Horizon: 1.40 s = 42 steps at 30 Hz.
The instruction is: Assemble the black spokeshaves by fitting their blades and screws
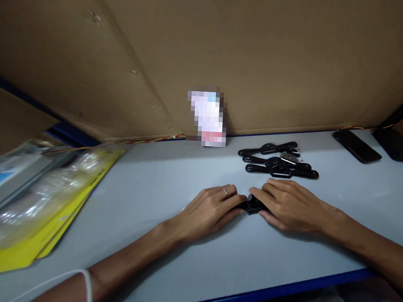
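A person's left hand point(215, 206) and right hand point(288, 205) are holding one black tool point(253, 209) between them, low over the middle of the table point(136, 174), near its front edge. The left hand is gripping one end, fingers bent on top and thumb along the near side. The right hand is gripping the other end in the same way, its index finger lying over the tool's middle. The hands are covering both ends, so only the centre is showing; whether the tool is touching the table cannot be told.

The left hand is wearing a ring point(225, 192), and a white cord point(89, 287) is circling that forearm.

Just beyond the right hand, a far tool point(268, 148), a middle tool point(273, 162) and a near tool point(293, 173) are lying in a close stack of rows, with a metal piece point(290, 158) resting by the middle one. Farther right, a phone point(357, 146) is lying flat beside a black case point(396, 144).

A blurred-out object point(208, 117) is leaning on the wall point(261, 50). At the left, yellow cards point(53, 240) are lying under clear plastic point(47, 197).
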Available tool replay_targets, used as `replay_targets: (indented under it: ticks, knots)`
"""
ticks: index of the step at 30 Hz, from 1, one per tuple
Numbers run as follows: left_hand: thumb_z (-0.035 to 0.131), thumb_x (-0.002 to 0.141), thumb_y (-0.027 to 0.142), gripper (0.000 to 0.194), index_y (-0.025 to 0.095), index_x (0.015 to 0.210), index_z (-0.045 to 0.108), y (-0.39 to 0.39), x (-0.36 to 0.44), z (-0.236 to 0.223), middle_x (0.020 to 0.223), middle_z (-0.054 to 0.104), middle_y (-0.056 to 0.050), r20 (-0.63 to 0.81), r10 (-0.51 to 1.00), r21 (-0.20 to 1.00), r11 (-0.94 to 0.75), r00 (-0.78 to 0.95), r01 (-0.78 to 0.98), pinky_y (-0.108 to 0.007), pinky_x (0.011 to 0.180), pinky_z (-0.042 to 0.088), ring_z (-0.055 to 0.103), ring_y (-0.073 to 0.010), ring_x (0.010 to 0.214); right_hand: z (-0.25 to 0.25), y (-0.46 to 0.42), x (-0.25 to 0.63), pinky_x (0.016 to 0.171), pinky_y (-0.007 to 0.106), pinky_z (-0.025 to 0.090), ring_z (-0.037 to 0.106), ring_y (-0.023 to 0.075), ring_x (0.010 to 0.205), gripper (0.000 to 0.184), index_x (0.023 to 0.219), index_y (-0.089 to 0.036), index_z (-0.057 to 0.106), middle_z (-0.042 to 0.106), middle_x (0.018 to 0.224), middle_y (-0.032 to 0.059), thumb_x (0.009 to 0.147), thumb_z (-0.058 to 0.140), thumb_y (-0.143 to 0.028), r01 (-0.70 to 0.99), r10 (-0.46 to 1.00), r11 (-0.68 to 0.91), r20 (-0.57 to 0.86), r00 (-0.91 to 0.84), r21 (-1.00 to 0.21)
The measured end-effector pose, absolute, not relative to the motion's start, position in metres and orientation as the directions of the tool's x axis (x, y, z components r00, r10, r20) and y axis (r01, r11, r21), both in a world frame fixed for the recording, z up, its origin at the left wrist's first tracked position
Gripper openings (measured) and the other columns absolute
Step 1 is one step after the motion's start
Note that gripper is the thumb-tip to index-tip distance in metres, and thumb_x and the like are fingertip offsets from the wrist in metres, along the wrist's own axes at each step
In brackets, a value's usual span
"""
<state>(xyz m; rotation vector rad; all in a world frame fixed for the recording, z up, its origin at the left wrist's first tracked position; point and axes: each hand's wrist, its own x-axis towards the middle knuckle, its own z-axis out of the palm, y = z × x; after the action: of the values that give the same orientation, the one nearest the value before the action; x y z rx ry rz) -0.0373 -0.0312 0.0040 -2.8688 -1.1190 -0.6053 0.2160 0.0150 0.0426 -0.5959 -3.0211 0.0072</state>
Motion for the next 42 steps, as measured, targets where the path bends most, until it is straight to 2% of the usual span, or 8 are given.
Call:
replay_targets:
  ticks: [9,11,16,26,30,35,39,42]
  knots:
    - [0.042,0.108,0.03,0.028,0.018,0.131,0.053,-0.032,-0.037,0.005,0.09,0.062,-0.002,0.356,0.666,0.144,-0.732,0.656,0.666,-0.029,0.061,0.052,0.061,-0.0155,0.071,0.042,0.019,0.217,0.082,0.04,0.051,0.064,0.0264,0.096,0.04,0.128,-0.012,0.062,0.07,0.11,0.0151,0.095,0.062,-0.035,0.429,0.465,0.865,0.093,-0.881,-0.262]
    - [0.043,0.108,0.03,0.028,0.018,0.131,0.053,-0.032,-0.037,0.005,0.092,0.063,-0.003,0.357,0.666,0.153,-0.733,0.655,0.663,-0.029,0.063,0.052,0.061,-0.0155,0.073,0.04,0.02,0.216,0.083,0.041,0.051,0.065,0.0262,0.098,0.036,0.124,-0.014,0.066,0.07,0.111,0.0146,0.098,0.058,-0.038,0.459,0.514,0.822,0.094,-0.852,-0.336]
    - [0.04,0.109,0.03,0.026,0.017,0.127,0.055,-0.032,-0.036,0.006,0.092,0.064,-0.003,0.344,0.675,0.175,-0.729,0.653,0.661,-0.029,0.065,0.052,0.062,-0.0157,0.074,0.029,0.027,0.216,0.084,0.036,0.05,0.066,0.0204,0.094,0.03,0.11,-0.019,0.073,0.073,0.104,0.0088,0.104,0.044,-0.025,0.454,0.575,0.748,0.132,-0.807,-0.484]
    - [0.04,0.109,0.031,0.025,0.017,0.112,0.06,-0.032,-0.037,0.006,0.094,0.064,-0.004,0.3,0.699,0.187,-0.71,0.649,0.679,-0.03,0.065,0.052,0.062,-0.016,0.074,0.025,0.031,0.211,0.081,0.033,0.049,0.065,0.0179,0.085,0.021,0.089,-0.018,0.072,0.074,0.092,0.0046,0.095,0.052,-0.015,0.481,0.649,0.669,0.129,-0.75,-0.567]
    - [0.039,0.11,0.032,0.025,0.017,0.113,0.06,-0.032,-0.037,0.005,0.094,0.063,-0.004,0.299,0.701,0.187,-0.708,0.647,0.681,-0.029,0.066,0.052,0.062,-0.0155,0.074,0.028,0.03,0.214,0.082,0.036,0.05,0.066,0.0198,0.089,0.02,0.102,-0.017,0.073,0.074,0.1,0.0075,0.097,0.053,-0.02,0.491,0.65,0.693,0.161,-0.743,-0.528]
    - [0.039,0.11,0.031,0.025,0.017,0.111,0.06,-0.032,-0.037,0.005,0.093,0.063,-0.004,0.297,0.702,0.191,-0.708,0.648,0.68,-0.03,0.065,0.052,0.061,-0.0156,0.074,0.036,0.023,0.218,0.089,0.044,0.052,0.061,0.027,0.106,0.04,0.128,-0.015,0.063,0.067,0.117,0.0135,0.091,0.066,-0.032,0.391,0.467,0.843,0.141,-0.873,-0.37]
    - [0.04,0.109,0.03,0.024,0.017,0.111,0.061,-0.032,-0.037,0.004,0.094,0.063,-0.004,0.3,0.703,0.203,-0.708,0.645,0.677,-0.03,0.067,0.052,0.062,-0.0157,0.075,0.036,0.018,0.215,0.093,0.047,0.052,0.06,0.0275,0.105,0.038,0.128,-0.013,0.06,0.067,0.111,0.0135,0.092,0.061,-0.027,0.374,0.411,0.893,0.112,-0.905,-0.251]
    - [0.042,0.108,0.029,0.023,0.017,0.112,0.061,-0.032,-0.038,0.004,0.094,0.063,-0.004,0.296,0.705,0.214,-0.707,0.645,0.674,-0.03,0.066,0.052,0.061,-0.0156,0.075,0.033,0.017,0.212,0.09,0.047,0.053,0.06,0.0276,0.1,0.036,0.127,-0.012,0.059,0.067,0.107,0.0144,0.095,0.058,-0.028,0.37,0.397,0.911,0.138,-0.908,-0.183]
